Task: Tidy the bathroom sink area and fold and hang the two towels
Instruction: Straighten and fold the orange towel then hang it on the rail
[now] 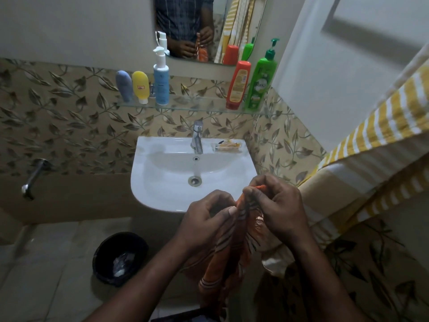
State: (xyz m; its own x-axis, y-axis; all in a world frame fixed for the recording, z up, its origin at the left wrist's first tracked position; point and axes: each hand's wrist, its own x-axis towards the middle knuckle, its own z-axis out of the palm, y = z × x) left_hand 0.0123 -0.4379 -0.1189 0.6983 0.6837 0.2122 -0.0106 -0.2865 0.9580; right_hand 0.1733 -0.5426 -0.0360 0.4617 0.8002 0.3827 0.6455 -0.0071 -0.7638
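An orange striped towel [229,259] hangs down in front of the white sink [162,187], bunched at its top edge. My left hand [206,217] pinches that edge on the left, and my right hand [278,205] grips it on the right, close beside the other. A yellow and white striped towel [376,145] hangs along the right wall, its lower part drooping behind my right arm. On the sink's back right corner lies a small tube in a clear wrapper [228,146].
A glass shelf [197,105] above the tap [197,135] carries a grey tube, a yellow tube, a white pump bottle, a red bottle and a green pump bottle. A black bin [119,256] stands on the floor at left. A wall tap [32,177] juts out far left.
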